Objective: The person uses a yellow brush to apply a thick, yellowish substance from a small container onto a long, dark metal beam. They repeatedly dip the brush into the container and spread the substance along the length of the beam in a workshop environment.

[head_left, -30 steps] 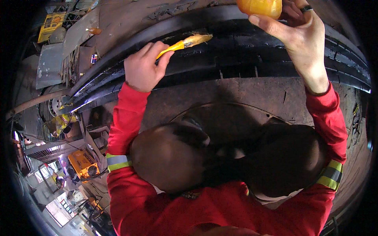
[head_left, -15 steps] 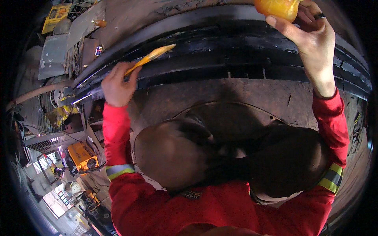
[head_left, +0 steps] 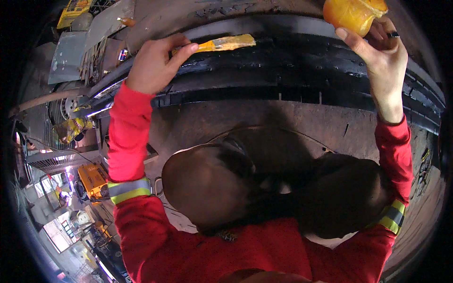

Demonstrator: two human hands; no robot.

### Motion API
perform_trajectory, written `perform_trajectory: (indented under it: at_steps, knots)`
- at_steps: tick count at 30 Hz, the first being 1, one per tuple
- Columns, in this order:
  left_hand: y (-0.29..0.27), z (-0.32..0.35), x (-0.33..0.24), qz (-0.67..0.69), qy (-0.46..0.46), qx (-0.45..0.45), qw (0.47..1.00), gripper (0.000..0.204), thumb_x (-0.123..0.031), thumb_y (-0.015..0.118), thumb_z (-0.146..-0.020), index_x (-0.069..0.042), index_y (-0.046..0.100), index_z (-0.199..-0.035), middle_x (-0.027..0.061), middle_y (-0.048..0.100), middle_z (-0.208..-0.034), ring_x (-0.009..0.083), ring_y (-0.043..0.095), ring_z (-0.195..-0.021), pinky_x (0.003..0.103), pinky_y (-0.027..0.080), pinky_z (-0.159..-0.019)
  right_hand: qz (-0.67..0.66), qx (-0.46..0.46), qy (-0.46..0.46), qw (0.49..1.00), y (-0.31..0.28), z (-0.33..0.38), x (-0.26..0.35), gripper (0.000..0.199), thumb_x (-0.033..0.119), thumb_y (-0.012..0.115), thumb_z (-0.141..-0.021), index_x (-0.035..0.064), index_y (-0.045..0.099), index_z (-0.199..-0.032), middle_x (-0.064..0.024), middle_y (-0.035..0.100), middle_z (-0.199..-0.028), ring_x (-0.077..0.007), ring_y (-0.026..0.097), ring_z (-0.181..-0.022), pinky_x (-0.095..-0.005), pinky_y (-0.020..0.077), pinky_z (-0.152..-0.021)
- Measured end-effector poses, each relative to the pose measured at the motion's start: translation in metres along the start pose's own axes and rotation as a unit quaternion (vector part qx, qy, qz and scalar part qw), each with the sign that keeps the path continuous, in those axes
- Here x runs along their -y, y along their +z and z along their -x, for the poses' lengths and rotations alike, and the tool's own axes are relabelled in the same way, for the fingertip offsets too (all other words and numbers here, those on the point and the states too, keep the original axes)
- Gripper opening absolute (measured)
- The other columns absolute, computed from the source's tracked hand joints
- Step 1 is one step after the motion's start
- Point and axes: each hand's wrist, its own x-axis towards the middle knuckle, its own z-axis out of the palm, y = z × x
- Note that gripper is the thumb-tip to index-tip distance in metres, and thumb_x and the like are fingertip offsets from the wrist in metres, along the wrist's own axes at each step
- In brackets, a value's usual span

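In my left hand point(head_left: 158, 61) is a paintbrush point(head_left: 226, 43), pinched by its yellow handle, with the pale bristle end pointing right. It hangs over dark, glossy black metal beams point(head_left: 245, 75) that curve across the view in front of me. At the upper right, my right hand point(head_left: 380, 52) grips a rounded yellow-orange container point(head_left: 351, 16) from below and the side. What is inside the container cannot be made out. A dark ring sits on one right finger.
My bent knees point(head_left: 203, 184) are between my arms, above a brown floor point(head_left: 325, 120). To the left stand an orange machine point(head_left: 92, 181), a yellow box point(head_left: 74, 10), a grey sheet panel point(head_left: 70, 56) and a small can point(head_left: 123, 54). Cables and scrap lie around them.
My left hand has moved up and forward, carrying the paintbrush to the right, and the brush now lies nearly level. The container in my right hand has shifted slightly right and down.
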Motion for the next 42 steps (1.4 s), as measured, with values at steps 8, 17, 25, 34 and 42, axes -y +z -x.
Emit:
perform_trajectory:
  at_steps: [8, 17, 25, 34, 42]
  knots:
    - [-0.071, -0.027, 0.015, -0.113, -0.045, 0.165, 0.979, 0.032, -0.029, 0.059, -0.094, 0.003, 0.065, -0.095, 0.0122, 0.06, -0.076, 0.0204, 0.053, -0.069, 0.033, 0.043, -0.067, 0.011, -0.025, 0.03, 0.999, -0.015, -0.022, -0.02, 0.046, 0.009, 0.076, -0.081, -0.0038, 0.057, -0.12, -0.0118, 0.064, -0.118, -0.0192, 0.062, -0.11, -0.0306, 0.0412, -0.102]
    - [-0.053, -0.047, 0.022, -0.04, 0.0, 0.19, 0.981, 0.023, -0.019, 0.059, -0.093, 0.003, 0.065, -0.096, 0.0125, 0.064, -0.08, 0.0234, 0.059, -0.071, 0.032, 0.046, -0.068, 0.003, -0.028, 0.053, 0.998, 0.0, -0.03, -0.046, 0.05, 0.011, 0.078, -0.079, -0.0036, 0.056, -0.121, -0.0115, 0.064, -0.117, -0.0187, 0.061, -0.11, -0.0302, 0.0411, -0.1]
    - [-0.029, -0.106, 0.004, 0.007, 0.088, 0.338, 0.937, 0.018, -0.017, 0.062, -0.091, 0.0, 0.066, -0.093, 0.0105, 0.067, -0.082, 0.02, 0.062, -0.073, 0.033, 0.046, -0.067, 0.06, -0.014, 0.055, 0.997, -0.003, -0.065, -0.018, 0.028, 0.009, 0.073, -0.082, -0.0032, 0.065, -0.107, -0.0096, 0.066, -0.109, -0.0171, 0.061, -0.102, -0.0287, 0.0413, -0.095]
    - [-0.037, -0.096, 0.04, 0.056, 0.04, 0.29, 0.954, 0.014, -0.024, 0.069, -0.083, -0.01, 0.07, -0.086, 0.0131, 0.066, -0.074, 0.0301, 0.065, -0.069, 0.04, 0.049, -0.063, 0.067, -0.126, 0.241, 0.96, -0.014, -0.116, 0.094, 0.037, 0.008, 0.076, -0.078, -0.0036, 0.062, -0.111, -0.0089, 0.066, -0.108, -0.0179, 0.063, -0.1, -0.0315, 0.0425, -0.096]
    - [-0.042, -0.144, 0.033, 0.002, -0.053, 0.392, 0.919, 0.017, -0.027, 0.064, -0.082, -0.014, 0.072, -0.089, 0.014, 0.068, -0.081, 0.035, 0.067, -0.08, 0.046, 0.053, -0.071, 0.046, -0.149, 0.365, 0.918, -0.04, -0.138, 0.145, 0.048, -0.001, 0.078, -0.072, -0.0053, 0.059, -0.116, -0.0125, 0.066, -0.111, -0.0205, 0.064, -0.103, -0.0344, 0.0469, -0.095]
